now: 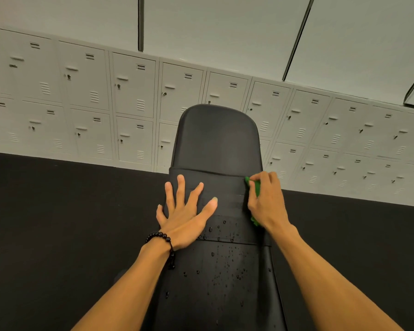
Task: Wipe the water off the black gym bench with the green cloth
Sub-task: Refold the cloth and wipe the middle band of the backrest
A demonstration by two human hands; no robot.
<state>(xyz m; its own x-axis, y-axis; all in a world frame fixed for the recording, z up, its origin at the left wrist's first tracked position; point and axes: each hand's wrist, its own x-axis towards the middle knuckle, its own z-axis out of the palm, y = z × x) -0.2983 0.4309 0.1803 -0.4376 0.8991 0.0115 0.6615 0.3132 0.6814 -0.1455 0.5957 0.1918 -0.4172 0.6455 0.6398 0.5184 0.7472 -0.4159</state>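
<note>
- The counter [215, 283], a black padded gym bench, runs from the bottom edge away from the camera; its near pad is dotted with droplets [227, 266], thickest around the seam just behind the left wrist.
- Black floor [58, 223] lies on both sides of the counter.
- The left hand [184, 216] lies flat on the counter's left side, fingers spread and straight, holding nothing; a dark bead bracelet [163, 240] circles its wrist.
- The right hand [265, 199] grips the cloth [255, 186] at the counter's right edge, level with the left hand, fingers curled round it.
- The cloth is bright green and bunched up; only small parts show, above the fingers and below the heel of the hand.
- Beyond the hands the counter's far pad [216, 139] looks matte, with a rounded end.
- Behind it stand rows of pale grey lockers [93, 91], two tiers high, under a plain pale wall [225, 27].
</note>
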